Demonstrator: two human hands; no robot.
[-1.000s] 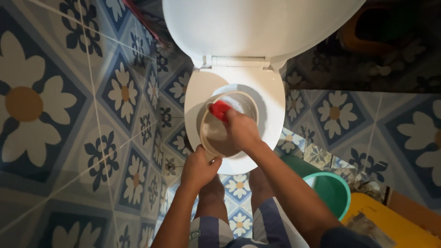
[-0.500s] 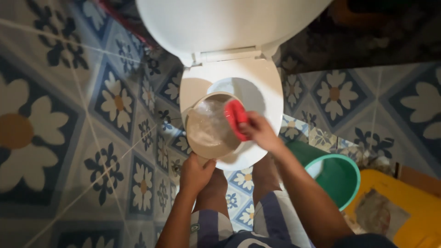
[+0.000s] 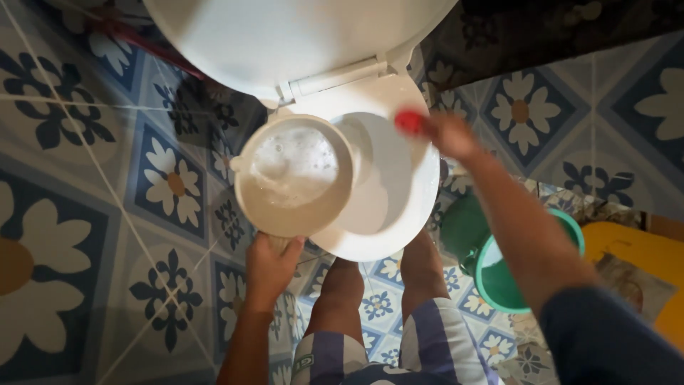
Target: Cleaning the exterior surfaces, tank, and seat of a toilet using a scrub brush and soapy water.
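Blue floral floor tiles surround a white toilet with its lid up. Over the bowl's left side hangs a cream dipper of sudsy water, the left hand closed around its handle (level enough not to spill). The right hand grips a red scrubber at the seat's far rim, with a green bucket beside the person's legs.

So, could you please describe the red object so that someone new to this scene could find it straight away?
Start at the white toilet with its lid raised. At the far right of its seat, the right hand grips a small red scrubber. It is the only red thing on the white seat, unlike the pale dipper of soapy water opposite.
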